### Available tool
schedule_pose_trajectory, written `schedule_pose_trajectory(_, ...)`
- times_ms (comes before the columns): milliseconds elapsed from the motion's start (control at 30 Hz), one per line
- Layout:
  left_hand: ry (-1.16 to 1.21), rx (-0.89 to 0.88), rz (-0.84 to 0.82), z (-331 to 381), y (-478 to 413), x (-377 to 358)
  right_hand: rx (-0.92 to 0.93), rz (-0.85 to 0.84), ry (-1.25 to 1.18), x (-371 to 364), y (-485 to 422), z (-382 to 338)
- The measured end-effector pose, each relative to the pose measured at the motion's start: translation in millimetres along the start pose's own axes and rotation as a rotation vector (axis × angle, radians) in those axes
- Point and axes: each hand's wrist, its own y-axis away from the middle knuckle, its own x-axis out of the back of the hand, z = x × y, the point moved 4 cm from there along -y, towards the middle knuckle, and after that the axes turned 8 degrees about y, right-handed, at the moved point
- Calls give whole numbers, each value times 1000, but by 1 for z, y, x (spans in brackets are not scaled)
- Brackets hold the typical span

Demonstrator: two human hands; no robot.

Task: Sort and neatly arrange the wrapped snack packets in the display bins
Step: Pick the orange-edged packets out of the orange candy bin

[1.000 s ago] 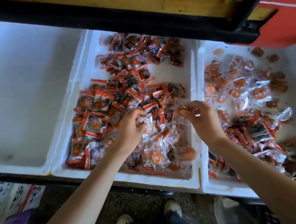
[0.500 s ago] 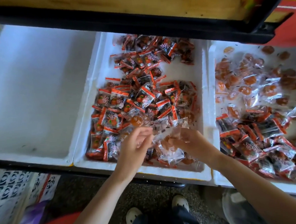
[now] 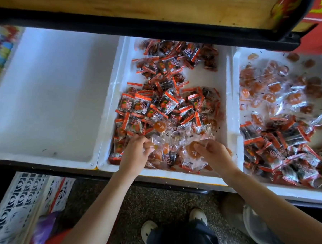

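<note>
The middle white bin (image 3: 230,103) holds a heap of red-and-black printed packets (image 3: 161,105), with clear packets of orange discs (image 3: 177,137) at its near end. My left hand (image 3: 134,153) pinches a clear packet at the near left of that pile. My right hand (image 3: 212,152) grips a clear packet with an orange disc (image 3: 190,151) close to the bin's front wall. The right bin (image 3: 237,75) has clear orange-disc packets (image 3: 278,89) at the back and red-and-black packets (image 3: 280,143) in front.
The left bin (image 3: 49,101) is bare white inside. A dark-edged wooden shelf (image 3: 150,12) overhangs the bins' far ends. Below the front rail are a white patterned crate (image 3: 17,207), a purple bag (image 3: 42,230) and my shoes (image 3: 149,230) on speckled floor.
Both hands have drawn back from the middle of the centre bin to its near end. The right hand now grips an orange-disc packet; the camera view shifted left.
</note>
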Motion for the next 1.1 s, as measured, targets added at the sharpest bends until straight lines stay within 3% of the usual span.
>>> schedule_pose_trajectory(133,278,-78,131,33,18,10,-42,95,-4,1,2,-2)
schedule_pose_trajectory(233,490,-56,42,58,29,-1,-28,26,-105,-9,8,-13)
schedule_pose_trajectory(367,575,-24,49,67,35,-9,-19,-85,-321,-23,17,-26)
schedule_pose_trajectory(467,530,-46,62,70,35,-8,2,-134,-388,-23,24,-29)
schedule_pose_trajectory(633,430,-108,-65,76,19,-8,-30,-58,-422,-15,20,-15)
schedule_pose_trajectory(767,347,50,69,39,-30,4,-67,5,-361,-4,13,-2)
schedule_pose_trajectory(867,245,206,36,18,-56,-5,-95,41,-294,4,11,9)
schedule_pose_trajectory(1100,281,316,143,33,-73,-23,-101,46,-270,18,11,21)
